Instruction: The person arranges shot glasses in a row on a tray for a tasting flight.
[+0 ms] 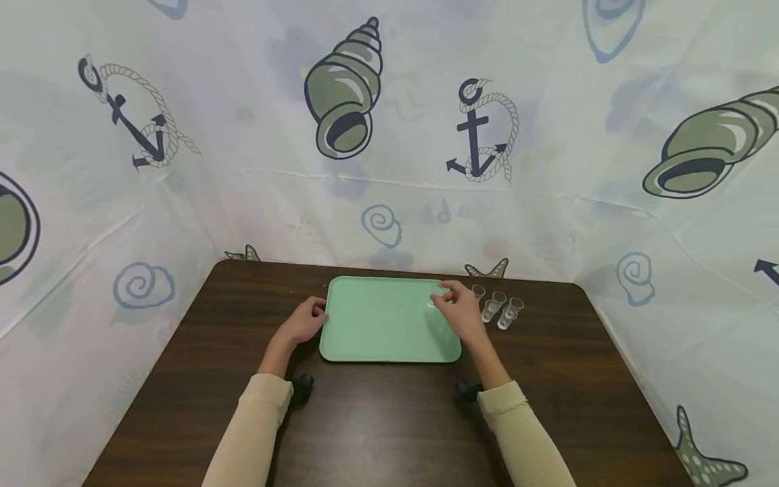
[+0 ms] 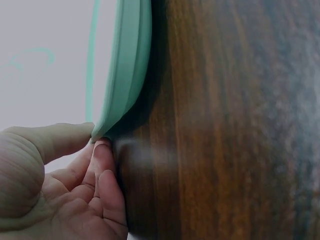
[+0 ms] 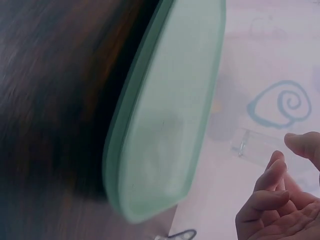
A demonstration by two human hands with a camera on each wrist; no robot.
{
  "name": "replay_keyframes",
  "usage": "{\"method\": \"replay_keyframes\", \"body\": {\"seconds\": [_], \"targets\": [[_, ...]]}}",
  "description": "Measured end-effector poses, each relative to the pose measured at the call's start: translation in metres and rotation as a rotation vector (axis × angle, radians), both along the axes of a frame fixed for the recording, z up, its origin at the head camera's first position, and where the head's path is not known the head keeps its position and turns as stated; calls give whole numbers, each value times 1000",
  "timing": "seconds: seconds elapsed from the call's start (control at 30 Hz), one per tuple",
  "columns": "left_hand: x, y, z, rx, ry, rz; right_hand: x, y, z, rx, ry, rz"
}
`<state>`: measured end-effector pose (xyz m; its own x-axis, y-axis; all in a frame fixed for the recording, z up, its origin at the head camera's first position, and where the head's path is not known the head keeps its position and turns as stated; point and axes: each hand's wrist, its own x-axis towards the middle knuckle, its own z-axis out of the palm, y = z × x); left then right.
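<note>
A light green rectangular tray (image 1: 377,325) lies on the dark wooden table. At its left end, my left hand (image 1: 304,321) pinches the rim between thumb and fingers; the left wrist view shows the thumb on top of the tray edge (image 2: 122,75). Over the tray's right part, my right hand (image 1: 461,316) holds a small clear shot glass (image 3: 248,145) between thumb and fingers. The glass is tilted, its thick base pointing away from the palm. Right beside that hand, several more clear shot glasses (image 1: 510,314) stand in a group on the table.
The dark wood tabletop (image 1: 389,419) runs back to a pale curtain (image 1: 274,216) printed with shells and anchors, which surrounds it on the sides too. A black device sits at each wrist, below the cream sleeves (image 1: 246,433).
</note>
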<state>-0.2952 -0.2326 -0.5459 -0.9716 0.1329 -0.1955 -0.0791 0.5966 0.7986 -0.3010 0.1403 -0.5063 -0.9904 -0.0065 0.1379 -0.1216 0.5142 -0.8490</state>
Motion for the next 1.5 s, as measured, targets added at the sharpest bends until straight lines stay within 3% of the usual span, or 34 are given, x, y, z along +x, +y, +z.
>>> {"method": "replay_keyframes", "body": {"seconds": [0.3,1.1,1.5], "targets": [[3,-1,-2,30,4,4,0,-26,0,-1,-1,33],[2,-8,-2,36,20,-69,1,-95,-6,-1,-21,195],[3,-5,0,15,35,-88,5,-130,-9,70,-56,253]]}}
